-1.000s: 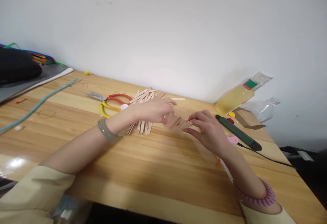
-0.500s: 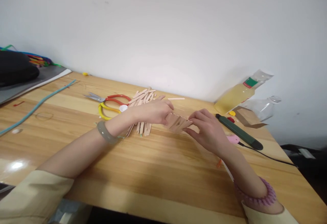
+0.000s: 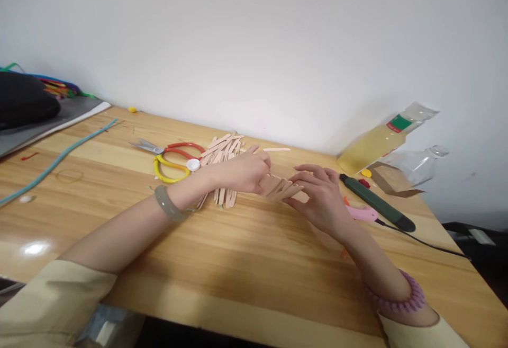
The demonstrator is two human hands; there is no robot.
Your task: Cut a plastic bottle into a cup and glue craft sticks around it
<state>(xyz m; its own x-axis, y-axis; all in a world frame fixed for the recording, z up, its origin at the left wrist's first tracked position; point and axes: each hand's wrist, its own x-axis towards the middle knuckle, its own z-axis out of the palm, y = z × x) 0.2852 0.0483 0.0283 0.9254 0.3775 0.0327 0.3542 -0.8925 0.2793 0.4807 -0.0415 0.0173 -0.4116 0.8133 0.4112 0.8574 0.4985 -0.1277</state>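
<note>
Between my hands is a small row of overlapping popsicle sticks (image 3: 279,186), slanted side by side. My left hand (image 3: 250,171) grips its left end, the fingers curled and the thumb hidden. At the right end, my right hand (image 3: 320,195) pinches the sticks between thumb and fingers, with some fingers lifted apart. Behind and under my left wrist lies a loose pile of popsicle sticks (image 3: 223,150). One single popsicle stick (image 3: 277,150) rests near the wall.
Scissors (image 3: 170,158) with red and yellow handles lie left of the pile, beside a white round cap (image 3: 193,164). On the right are a dark green tool (image 3: 377,203), a pink corded tool (image 3: 363,214), a yellowish bottle (image 3: 371,149) and a clear bottle (image 3: 423,167). A blue pipe cleaner (image 3: 59,162) lies left.
My right hand's fingers have lifted and spread a little, and the sticks at the right end fan out more. My left hand keeps its hold. The view has shifted slightly.
</note>
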